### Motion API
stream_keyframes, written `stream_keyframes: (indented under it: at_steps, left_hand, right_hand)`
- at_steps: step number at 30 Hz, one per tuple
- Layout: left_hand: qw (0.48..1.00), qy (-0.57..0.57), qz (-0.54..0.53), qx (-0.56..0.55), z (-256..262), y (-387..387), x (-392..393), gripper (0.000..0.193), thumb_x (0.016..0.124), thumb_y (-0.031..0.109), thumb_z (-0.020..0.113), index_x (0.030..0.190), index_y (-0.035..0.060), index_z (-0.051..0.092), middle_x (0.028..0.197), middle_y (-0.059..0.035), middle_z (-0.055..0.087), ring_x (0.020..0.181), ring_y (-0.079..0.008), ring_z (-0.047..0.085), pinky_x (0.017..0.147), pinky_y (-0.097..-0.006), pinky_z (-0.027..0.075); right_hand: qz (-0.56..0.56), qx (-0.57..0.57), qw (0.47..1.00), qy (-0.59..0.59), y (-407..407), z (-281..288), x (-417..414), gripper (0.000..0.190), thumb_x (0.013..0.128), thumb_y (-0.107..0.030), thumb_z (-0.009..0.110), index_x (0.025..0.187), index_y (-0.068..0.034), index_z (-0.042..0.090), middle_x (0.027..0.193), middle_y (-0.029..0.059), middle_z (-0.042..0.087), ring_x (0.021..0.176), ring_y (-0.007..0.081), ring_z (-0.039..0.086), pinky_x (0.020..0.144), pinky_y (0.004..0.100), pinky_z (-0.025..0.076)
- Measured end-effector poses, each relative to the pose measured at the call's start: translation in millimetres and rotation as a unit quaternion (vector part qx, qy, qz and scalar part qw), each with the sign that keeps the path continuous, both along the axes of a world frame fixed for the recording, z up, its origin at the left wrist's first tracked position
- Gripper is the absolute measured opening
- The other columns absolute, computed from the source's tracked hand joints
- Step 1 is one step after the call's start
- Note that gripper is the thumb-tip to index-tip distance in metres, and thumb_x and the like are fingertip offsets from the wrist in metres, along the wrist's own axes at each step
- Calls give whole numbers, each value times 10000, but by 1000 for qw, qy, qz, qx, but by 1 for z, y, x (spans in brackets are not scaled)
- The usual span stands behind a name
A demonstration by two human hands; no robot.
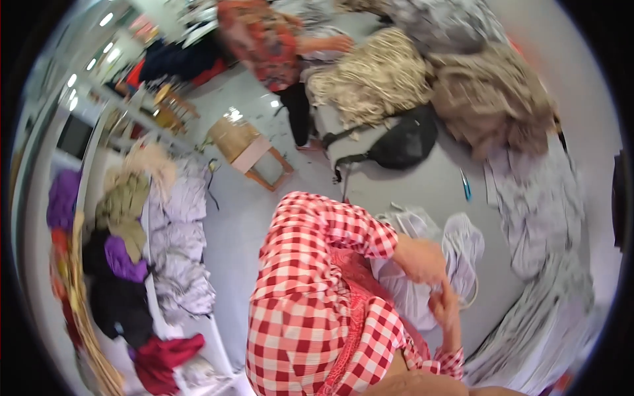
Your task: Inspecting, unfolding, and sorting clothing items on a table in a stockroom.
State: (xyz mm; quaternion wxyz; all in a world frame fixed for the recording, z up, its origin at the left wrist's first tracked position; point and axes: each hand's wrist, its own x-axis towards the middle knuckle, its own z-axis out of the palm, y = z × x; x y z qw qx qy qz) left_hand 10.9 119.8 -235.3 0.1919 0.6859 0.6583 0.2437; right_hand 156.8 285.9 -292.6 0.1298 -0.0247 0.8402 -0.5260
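Observation:
My left hand (421, 260) reaches over a pale grey-white fabric piece (403, 297) on the grey tabletop (426, 185). Its fingertips meet those of my right hand (444, 304), which comes in from the lower side of the picture. Whether a cord or a fold of cloth is pinched between them is too blurred and small to tell. Just beyond the hands lies a bunched pale cloth piece (461, 242) with a light cord (474, 293) looping off its edge. More of the pale fabric lies crumpled behind my left wrist.
A heap of beige cords (381, 74), a black waist bag (406, 141) and a blue cutter (465, 185) lie on the table. Brown cloth (490, 99) and grey garments (540, 208) line its far side. Another person (262, 39) stands nearby; a wooden stool (250, 148) is on the floor.

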Motion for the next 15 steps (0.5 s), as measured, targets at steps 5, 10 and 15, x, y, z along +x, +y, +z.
stream_keyframes:
  at_steps: [5,10,15]
  left_hand:
    - [995,67,-72,-36,-11,-8,4,121,661,188,573,693,73,597,599,-133,574,572,-312,575,482,-417,441]
    - [999,-25,33,2,-2,-28,-20,326,733,345,604,644,33,565,598,-149,550,600,-334,547,554,-423,428]
    - [990,-100,86,-56,43,-30,-62,378,716,416,634,690,42,588,618,-142,561,623,-326,547,562,-403,418]
  right_hand:
    - [82,-188,963,-174,-15,14,-13,399,823,-42,422,1218,-42,364,520,-15,431,438,75,406,411,211,327]
    - [22,-42,998,-45,6,22,-18,55,794,-54,503,751,-20,509,494,-4,433,451,62,379,416,240,310]
    - [-79,224,957,166,87,81,2,178,730,-23,535,594,-2,423,483,73,405,414,155,371,418,318,287]
